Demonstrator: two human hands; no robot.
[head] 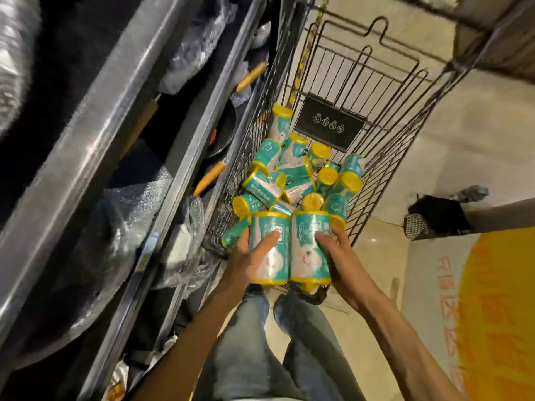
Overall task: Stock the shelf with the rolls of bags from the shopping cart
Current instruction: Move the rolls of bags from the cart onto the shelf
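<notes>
The left hand [254, 256] is curled around one teal roll of bags [270, 250] with yellow ends; the right hand [335, 256] grips a second roll [309, 247] just beside it, both held above the near end of the shopping cart [405, 146]. More rolls [292, 175] lie heaped in the cart's wire basket. To the left stands a metal shelf [95, 134] carrying plastic-wrapped pans with wooden handles [210, 176]. The floor [477, 134] is pale tile.
</notes>
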